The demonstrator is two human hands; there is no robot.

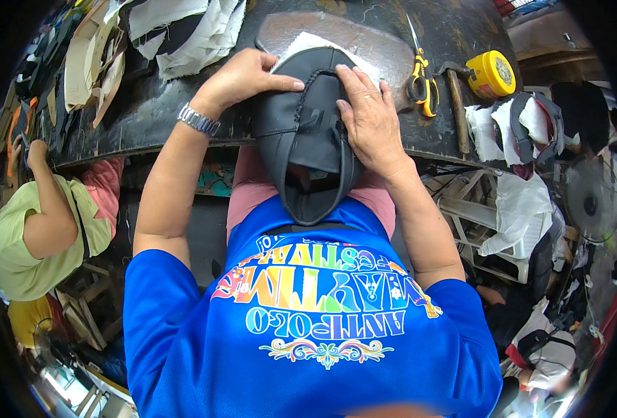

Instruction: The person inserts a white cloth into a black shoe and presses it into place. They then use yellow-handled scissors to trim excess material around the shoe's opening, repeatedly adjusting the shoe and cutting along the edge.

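A black shoe upper [273, 150] with a stitched, gathered seam lies over the table edge, its pointed end toward my lap. White lining cloth [313, 42] shows from beneath its far end. My left hand [259, 75], with a metal watch at the wrist, is closed on the upper's far left edge. Its thumb lies on top, and the other fingers are partly hidden. On the right side of the upper rests my right hand [369, 120], fingers stretched out flat and thumb apart, touching the black surface.
A worn brown slab [385, 52] lies under the work. To the right are yellow-handled scissors [420, 76], a hammer [457, 104], a yellow tub [491, 74] and cut pieces [531, 125]. White cloth pieces [204, 42] lie far left. Another person [50, 230] sits at left.
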